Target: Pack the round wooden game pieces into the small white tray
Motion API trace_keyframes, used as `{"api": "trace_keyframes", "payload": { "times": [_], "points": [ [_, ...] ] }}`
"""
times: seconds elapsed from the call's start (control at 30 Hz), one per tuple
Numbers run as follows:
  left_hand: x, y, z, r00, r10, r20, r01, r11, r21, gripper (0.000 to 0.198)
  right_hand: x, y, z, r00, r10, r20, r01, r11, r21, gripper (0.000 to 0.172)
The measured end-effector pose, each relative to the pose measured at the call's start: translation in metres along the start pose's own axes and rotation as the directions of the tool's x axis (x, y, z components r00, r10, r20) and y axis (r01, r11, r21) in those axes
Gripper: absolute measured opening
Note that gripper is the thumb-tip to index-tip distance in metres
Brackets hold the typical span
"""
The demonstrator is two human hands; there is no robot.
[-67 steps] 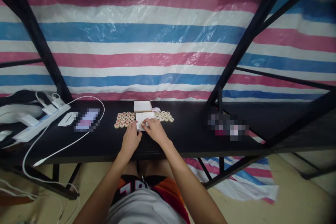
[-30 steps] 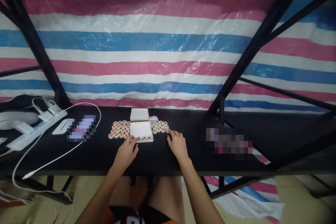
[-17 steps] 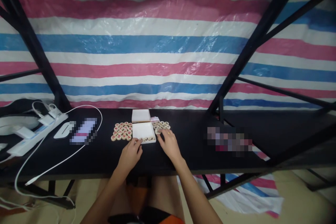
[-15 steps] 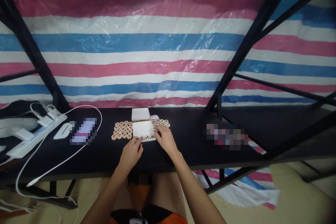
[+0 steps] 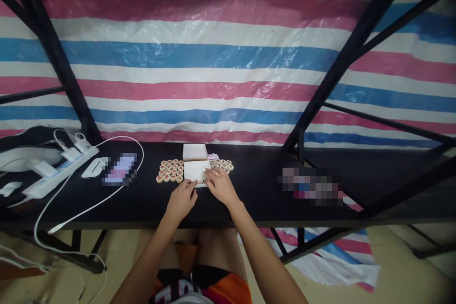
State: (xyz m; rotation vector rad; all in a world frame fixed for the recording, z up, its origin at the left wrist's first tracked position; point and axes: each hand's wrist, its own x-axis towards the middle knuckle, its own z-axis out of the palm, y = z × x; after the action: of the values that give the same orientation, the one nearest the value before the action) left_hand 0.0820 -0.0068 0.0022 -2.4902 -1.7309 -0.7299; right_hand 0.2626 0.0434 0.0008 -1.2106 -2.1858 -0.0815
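A white open box lies on the black table, with a few round pieces along its near edge. My left hand rests at the box's near left corner, fingers bent. Over the near right part of the box is my right hand, its fingertips on or beside the pieces; whether either hand grips one is too small to tell. Rows of round pieces with red marks sit left of the box. More round pieces with dark marks lie to its right, partly behind my right hand.
Behind the box stands another white box part, beside a pinkish paper. A white power strip, cables and a blurred phone are at left. Blurred items lie at right on the table.
My right hand has moved inward over the near edge of the box, covering more of the pieces there. My left hand stays at the corner. The view has shifted slightly.
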Motion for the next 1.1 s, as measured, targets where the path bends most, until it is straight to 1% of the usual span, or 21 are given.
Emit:
{"api": "trace_keyframes", "payload": {
  "times": [0.1,0.23,0.4,0.6,0.67,0.73,0.77,0.8,0.87,0.93,0.97,1.0,1.03,1.1],
  "points": [
    [0.0,0.0,0.0,1.0,-0.014,0.006,0.014,1.0,0.013,0.029,-0.002,-0.006,0.0,0.999,-0.031,0.043,0.032,0.999,-0.022,0.027],
    [0.001,-0.001,0.001,1.0,-0.007,0.009,0.007,1.0,0.019,0.029,-0.002,-0.007,0.0,0.999,-0.035,0.037,0.037,0.998,-0.055,0.024],
    [0.001,-0.002,0.002,1.0,0.001,0.012,-0.001,1.0,0.027,0.031,-0.001,-0.004,0.003,0.997,-0.052,0.066,0.057,0.995,-0.085,0.022],
    [0.001,-0.002,0.001,1.0,-0.004,0.015,0.003,0.999,0.036,0.03,-0.001,-0.004,0.005,0.996,-0.066,0.065,0.073,0.992,-0.101,0.019],
    [0.001,0.0,0.0,1.0,-0.011,0.019,0.01,0.999,0.039,0.03,-0.001,-0.003,0.004,0.998,-0.047,0.047,0.051,0.995,-0.087,0.019],
    [0.001,0.001,-0.002,0.999,-0.031,0.016,0.031,0.999,0.039,0.03,-0.002,0.002,0.001,0.999,0.042,-0.007,-0.043,0.994,-0.099,0.023],
    [0.001,0.002,-0.003,0.999,-0.048,0.011,0.047,0.998,0.038,0.029,-0.003,0.006,-0.001,0.992,0.121,-0.043,-0.126,0.985,-0.118,0.026],
    [0.002,0.002,-0.005,0.998,-0.069,0.007,0.068,0.997,0.038,0.029,-0.005,0.01,-0.002,0.972,0.219,-0.08,-0.229,0.963,-0.14,0.029],
    [0.002,0.003,-0.007,0.994,-0.108,0.004,0.108,0.993,0.038,0.028,-0.008,0.019,-0.005,0.898,0.421,-0.131,-0.439,0.88,-0.18,0.032],
    [0.002,0.004,-0.008,0.991,-0.132,0.006,0.132,0.991,0.036,0.027,-0.012,0.026,-0.007,0.816,0.564,-0.13,-0.578,0.789,-0.208,0.033],
    [0.002,0.004,-0.008,0.991,-0.137,0.006,0.136,0.99,0.034,0.027,-0.013,0.028,-0.007,0.79,0.602,-0.117,-0.612,0.76,-0.221,0.033],
    [0.002,0.004,-0.008,0.99,-0.138,0.002,0.138,0.99,0.031,0.027,-0.014,0.028,-0.007,0.776,0.622,-0.104,-0.627,0.744,-0.233,0.034],
    [0.002,0.004,-0.008,0.99,-0.139,-0.003,0.139,0.99,0.027,0.027,-0.014,0.028,-0.007,0.776,0.624,-0.092,-0.625,0.742,-0.243,0.036],
    [0.002,0.004,-0.008,0.99,-0.139,-0.013,0.139,0.99,0.019,0.026,-0.013,0.025,-0.006,0.803,0.592,-0.074,-0.589,0.767,-0.256,0.041]
  ]
}}
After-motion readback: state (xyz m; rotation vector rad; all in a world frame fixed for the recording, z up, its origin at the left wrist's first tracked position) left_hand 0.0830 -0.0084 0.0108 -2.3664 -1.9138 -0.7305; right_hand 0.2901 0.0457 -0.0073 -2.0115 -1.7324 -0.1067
